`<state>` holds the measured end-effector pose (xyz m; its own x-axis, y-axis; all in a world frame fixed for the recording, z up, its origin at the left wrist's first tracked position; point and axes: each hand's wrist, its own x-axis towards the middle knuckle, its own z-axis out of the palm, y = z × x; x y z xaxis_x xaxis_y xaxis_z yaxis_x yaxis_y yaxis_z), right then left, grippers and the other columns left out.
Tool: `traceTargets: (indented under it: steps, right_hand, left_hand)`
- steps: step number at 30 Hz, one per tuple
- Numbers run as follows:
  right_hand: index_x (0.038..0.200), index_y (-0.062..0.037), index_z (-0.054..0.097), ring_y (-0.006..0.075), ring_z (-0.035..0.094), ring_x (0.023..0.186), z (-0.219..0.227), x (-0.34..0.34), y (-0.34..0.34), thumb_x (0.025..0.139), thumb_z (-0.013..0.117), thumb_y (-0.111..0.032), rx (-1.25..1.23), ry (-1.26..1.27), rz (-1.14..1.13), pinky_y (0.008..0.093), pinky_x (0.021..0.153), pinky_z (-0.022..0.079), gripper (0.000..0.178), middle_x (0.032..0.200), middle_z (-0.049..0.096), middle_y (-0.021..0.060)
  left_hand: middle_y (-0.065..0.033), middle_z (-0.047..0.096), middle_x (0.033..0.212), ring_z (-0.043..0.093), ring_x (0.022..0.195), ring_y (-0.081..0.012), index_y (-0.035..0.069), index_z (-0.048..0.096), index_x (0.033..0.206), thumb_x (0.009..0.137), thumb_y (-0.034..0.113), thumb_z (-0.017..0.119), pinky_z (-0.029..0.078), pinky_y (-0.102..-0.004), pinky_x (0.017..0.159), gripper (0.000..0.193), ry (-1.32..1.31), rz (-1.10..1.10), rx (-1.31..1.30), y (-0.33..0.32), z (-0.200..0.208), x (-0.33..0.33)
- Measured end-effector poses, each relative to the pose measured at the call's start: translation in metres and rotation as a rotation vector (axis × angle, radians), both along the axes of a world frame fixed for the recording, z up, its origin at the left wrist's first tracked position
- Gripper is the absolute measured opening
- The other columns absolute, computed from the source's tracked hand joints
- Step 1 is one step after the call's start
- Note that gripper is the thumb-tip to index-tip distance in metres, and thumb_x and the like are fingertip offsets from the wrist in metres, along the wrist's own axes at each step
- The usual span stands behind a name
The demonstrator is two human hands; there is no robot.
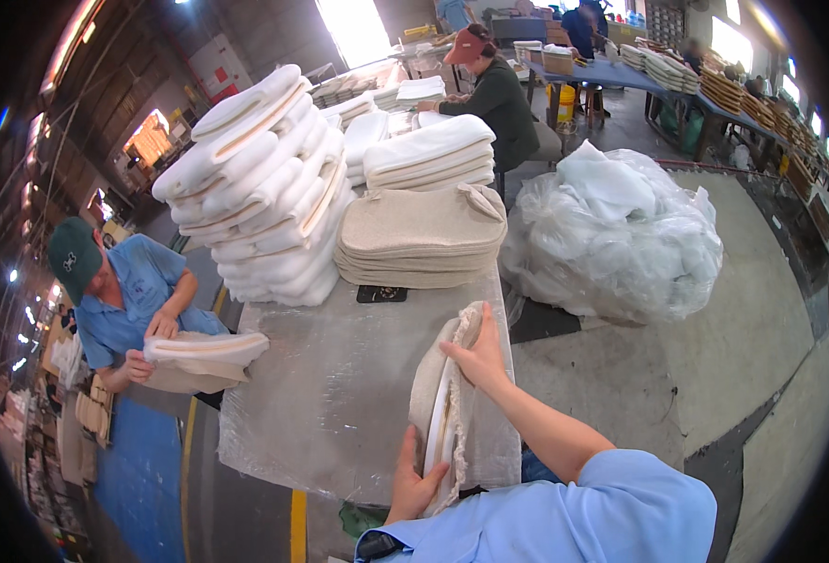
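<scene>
By the right edge of the grey bench, the pad is beige outside, with a white layer and a tan line within. Toward the far edge, the tall pile is white streaked tan, the cloth stack beige, the flat card black.

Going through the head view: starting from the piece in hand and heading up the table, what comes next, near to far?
Beige-and-white piece → beige stack → white folded stack → person in red cap.

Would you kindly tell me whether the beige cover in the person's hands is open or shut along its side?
Open: white padding shows in a long gap between the edges of the beige cover.
</scene>
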<state>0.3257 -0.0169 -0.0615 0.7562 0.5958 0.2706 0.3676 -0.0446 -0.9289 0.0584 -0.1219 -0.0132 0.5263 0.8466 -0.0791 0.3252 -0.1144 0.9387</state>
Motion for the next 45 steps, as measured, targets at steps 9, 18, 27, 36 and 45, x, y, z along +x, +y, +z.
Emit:
traceTargets:
  steps: [9,18,27,36,45]
  right_hand:
    - [0.114,0.0026,0.075,0.0169,0.059,0.087,0.037,0.042,-0.001,0.104,0.061,-0.028,-0.031,0.501,0.105,0.0391,0.079,0.048,0.035,0.086,0.071,0.0114]
    - [0.099,0.0021,0.069,0.0227,0.061,0.077,0.033,0.045,0.007,0.103,0.059,-0.028,-0.066,0.269,-0.057,0.0427,0.075,0.048,0.032,0.081,0.068,0.0152]
    - [0.101,0.0,0.073,0.0247,0.064,0.076,0.022,0.056,0.018,0.097,0.069,-0.024,-0.079,0.25,0.068,0.0428,0.075,0.05,0.024,0.084,0.074,0.0136]
    - [0.141,-0.0078,0.057,0.0164,0.067,0.082,0.018,0.058,0.024,0.098,0.074,-0.026,-0.006,0.478,0.302,0.0358,0.07,0.053,0.049,0.096,0.074,0.0105]
    - [0.171,-0.0175,0.004,0.0238,0.07,0.082,0.009,0.268,-0.044,0.107,0.062,-0.04,0.03,0.933,-0.286,0.0389,0.068,0.059,0.089,0.116,0.071,0.0148]
  left_hand:
    - [-0.0262,0.039,0.165,0.041,0.151,-0.0336,-0.001,0.018,0.168,0.096,0.009,0.072,0.033,-0.0414,0.124,0.09,-0.232,0.036,-0.13,0.009,-0.001,0.025]
    - [-0.0298,0.055,0.148,0.059,0.133,-0.034,-0.001,0.025,0.166,0.093,0.018,0.079,0.046,-0.0408,0.113,0.093,-0.05,0.128,-0.097,0.004,0.025,0.071]
    - [-0.0228,0.058,0.148,0.057,0.135,-0.0337,-0.002,0.052,0.149,0.096,0.013,0.073,0.044,-0.0408,0.115,0.059,0.004,0.09,0.134,0.126,0.002,0.124]
    - [-0.0199,0.061,0.147,0.059,0.136,-0.0373,0.002,0.064,0.14,0.093,0.0,0.063,0.046,-0.0431,0.115,0.048,0.123,-0.236,0.776,0.227,0.01,0.19]
    - [-0.0169,0.069,0.129,0.066,0.121,-0.0371,0.002,0.071,0.12,0.088,-0.006,0.067,0.055,-0.0439,0.103,0.034,0.057,-0.292,0.752,0.224,0.013,0.218]
